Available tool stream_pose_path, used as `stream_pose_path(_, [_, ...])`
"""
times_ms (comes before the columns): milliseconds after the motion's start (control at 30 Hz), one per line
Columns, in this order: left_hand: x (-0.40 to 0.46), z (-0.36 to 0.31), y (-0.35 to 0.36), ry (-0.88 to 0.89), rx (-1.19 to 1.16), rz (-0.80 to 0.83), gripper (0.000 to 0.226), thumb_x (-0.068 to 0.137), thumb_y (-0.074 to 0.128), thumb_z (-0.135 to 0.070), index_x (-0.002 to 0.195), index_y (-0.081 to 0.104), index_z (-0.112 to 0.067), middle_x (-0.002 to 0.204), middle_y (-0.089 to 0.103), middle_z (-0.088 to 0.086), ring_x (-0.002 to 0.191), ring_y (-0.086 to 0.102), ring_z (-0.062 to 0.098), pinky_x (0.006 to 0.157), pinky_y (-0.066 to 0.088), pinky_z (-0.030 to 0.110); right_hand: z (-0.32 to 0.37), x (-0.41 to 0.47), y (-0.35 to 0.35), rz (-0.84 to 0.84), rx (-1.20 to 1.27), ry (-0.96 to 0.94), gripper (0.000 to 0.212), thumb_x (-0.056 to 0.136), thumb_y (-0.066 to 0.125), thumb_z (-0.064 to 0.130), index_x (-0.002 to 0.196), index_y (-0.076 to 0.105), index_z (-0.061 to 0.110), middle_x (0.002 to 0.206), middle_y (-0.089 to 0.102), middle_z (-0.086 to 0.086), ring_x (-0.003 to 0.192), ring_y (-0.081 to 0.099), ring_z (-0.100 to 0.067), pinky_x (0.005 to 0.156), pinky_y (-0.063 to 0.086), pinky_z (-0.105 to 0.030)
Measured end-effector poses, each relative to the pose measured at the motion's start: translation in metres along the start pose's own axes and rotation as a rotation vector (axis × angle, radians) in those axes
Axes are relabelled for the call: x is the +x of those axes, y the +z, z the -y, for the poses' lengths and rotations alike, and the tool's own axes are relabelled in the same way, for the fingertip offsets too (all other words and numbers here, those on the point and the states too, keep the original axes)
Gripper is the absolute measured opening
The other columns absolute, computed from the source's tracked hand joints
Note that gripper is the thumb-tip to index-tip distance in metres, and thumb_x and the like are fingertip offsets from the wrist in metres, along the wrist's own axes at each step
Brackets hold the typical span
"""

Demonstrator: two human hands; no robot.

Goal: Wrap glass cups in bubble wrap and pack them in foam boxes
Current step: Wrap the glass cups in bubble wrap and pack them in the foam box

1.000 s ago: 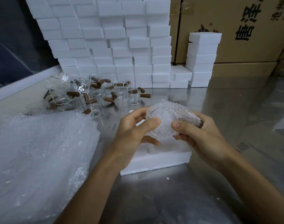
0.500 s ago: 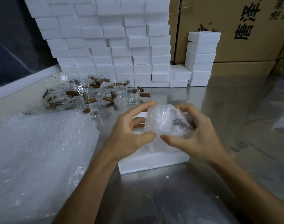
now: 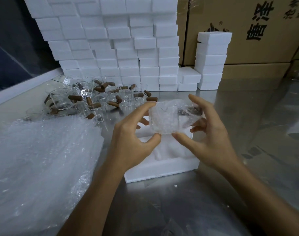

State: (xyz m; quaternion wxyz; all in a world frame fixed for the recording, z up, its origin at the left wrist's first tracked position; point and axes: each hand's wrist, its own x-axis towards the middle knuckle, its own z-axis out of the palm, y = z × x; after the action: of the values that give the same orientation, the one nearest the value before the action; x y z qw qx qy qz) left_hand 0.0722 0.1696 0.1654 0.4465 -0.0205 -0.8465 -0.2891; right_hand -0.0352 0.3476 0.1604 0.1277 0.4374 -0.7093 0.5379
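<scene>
A glass cup wrapped in bubble wrap (image 3: 169, 116) hangs in the air above an open white foam box (image 3: 160, 166) on the steel table. My left hand (image 3: 133, 138) pinches the bundle's left end between thumb and forefinger. My right hand (image 3: 208, 135) cups its right end, fingers curled over the top and the thumb under it. A dark wooden handle shows through the wrap on the right. The box's hollow lies directly under the bundle, partly hidden by my hands.
A heap of bubble wrap (image 3: 39, 164) covers the table's left. Several bare glass cups with wooden handles (image 3: 94, 101) stand behind it. Stacked foam boxes (image 3: 111, 41) form a wall at the back, with a shorter stack (image 3: 211, 60) and cardboard cartons (image 3: 247, 29) to the right.
The bundle has turned in my hands from end-on to lying sideways, and my fingers have shifted from its face to its two ends.
</scene>
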Motion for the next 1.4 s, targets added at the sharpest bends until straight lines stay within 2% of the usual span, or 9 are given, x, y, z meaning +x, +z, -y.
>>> stream_pose_path(200, [0.000, 0.005, -0.004, -0.021, 0.040, -0.004, 0.070, 0.071, 0.075, -0.024, 0.137, 0.053, -0.031, 0.111, 0.055, -0.033, 0.091, 0.060, 0.004, 0.072, 0.053, 0.020, -0.001, 0.000, -0.002, 0.034, 0.044, -0.019, 0.058, 0.087, 0.073, 0.027, 0.139, 0.047, 0.029, 0.123, 0.057, 0.019, 0.087, 0.068, -0.011, 0.078, 0.056, -0.023])
stream_pose_path(333, [0.000, 0.006, -0.003, -0.040, 0.036, 0.103, 0.065, 0.072, 0.077, -0.029, 0.133, 0.055, -0.029, 0.110, 0.061, -0.021, 0.093, 0.061, 0.007, 0.075, 0.051, 0.022, 0.000, 0.003, 0.002, -0.057, 0.270, 0.040, 0.025, 0.095, 0.058, 0.017, 0.118, 0.063, 0.008, 0.101, 0.068, -0.002, 0.076, 0.067, -0.014, 0.072, 0.059, -0.030])
stream_pose_path(467, [-0.002, 0.008, -0.006, -0.119, -0.138, 0.198, 0.055, 0.074, 0.064, -0.040, 0.128, 0.053, -0.033, 0.109, 0.062, -0.021, 0.100, 0.059, 0.009, 0.082, 0.045, 0.019, -0.003, 0.003, 0.003, -0.069, 0.271, 0.083, 0.011, 0.096, 0.059, 0.005, 0.104, 0.066, 0.003, 0.085, 0.067, -0.002, 0.067, 0.062, -0.010, 0.066, 0.053, -0.022])
stream_pose_path(567, [-0.002, 0.006, -0.003, -0.256, -0.349, 0.083, 0.050, 0.074, 0.054, -0.045, 0.122, 0.057, -0.031, 0.108, 0.065, -0.006, 0.101, 0.060, 0.016, 0.086, 0.049, 0.036, -0.003, 0.001, 0.003, -0.006, 0.212, 0.054, 0.009, 0.096, 0.062, 0.006, 0.102, 0.068, 0.009, 0.085, 0.068, 0.002, 0.069, 0.063, -0.009, 0.066, 0.052, -0.024])
stream_pose_path(700, [-0.002, 0.005, 0.001, -0.310, -0.384, 0.010, 0.038, 0.078, 0.052, -0.045, 0.112, 0.061, -0.032, 0.100, 0.068, 0.002, 0.099, 0.062, 0.023, 0.088, 0.048, 0.053, -0.001, -0.003, 0.009, 0.155, 0.094, -0.005, 0.014, 0.095, 0.063, 0.013, 0.100, 0.068, 0.024, 0.092, 0.067, 0.019, 0.077, 0.064, -0.015, 0.070, 0.054, -0.032])
stream_pose_path(833, [-0.001, 0.009, 0.002, -0.310, -0.408, -0.008, 0.031, 0.080, 0.053, -0.043, 0.107, 0.063, -0.031, 0.096, 0.069, 0.003, 0.096, 0.064, 0.021, 0.083, 0.050, 0.045, 0.003, -0.003, 0.017, 0.193, 0.113, -0.013, 0.015, 0.093, 0.061, 0.014, 0.100, 0.069, 0.025, 0.092, 0.065, 0.025, 0.080, 0.063, -0.014, 0.072, 0.052, -0.029])
stream_pose_path(1067, [0.006, 0.011, 0.009, -0.258, -0.341, 0.028, 0.038, 0.077, 0.058, -0.041, 0.104, 0.067, -0.016, 0.080, 0.067, -0.008, 0.081, 0.064, 0.018, 0.073, 0.052, 0.040, 0.007, 0.004, 0.021, 0.164, 0.179, 0.002, 0.025, 0.090, 0.066, -0.006, 0.095, 0.071, 0.017, 0.086, 0.069, 0.009, 0.079, 0.066, -0.021, 0.076, 0.055, -0.046])
stream_pose_path(1267, [0.005, 0.014, 0.014, -0.266, -0.292, -0.207, 0.019, 0.087, 0.054, -0.033, 0.086, 0.066, -0.019, 0.075, 0.066, -0.003, 0.073, 0.063, 0.019, 0.066, 0.053, 0.041, 0.005, 0.007, 0.021, 0.117, 0.248, 0.056, 0.033, 0.089, 0.066, -0.008, 0.090, 0.069, 0.025, 0.087, 0.071, 0.003, 0.074, 0.067, -0.013, 0.076, 0.059, -0.034])
stream_pose_path(1400, [0.002, 0.013, 0.012, -0.319, -0.250, -0.327, 0.026, 0.087, 0.052, -0.035, 0.079, 0.065, -0.013, 0.068, 0.064, -0.007, 0.066, 0.061, 0.014, 0.061, 0.051, 0.037, 0.001, 0.006, 0.020, 0.106, 0.362, 0.151, 0.028, 0.089, 0.064, -0.011, 0.093, 0.069, 0.017, 0.087, 0.069, -0.004, 0.071, 0.066, -0.008, 0.074, 0.059, -0.024])
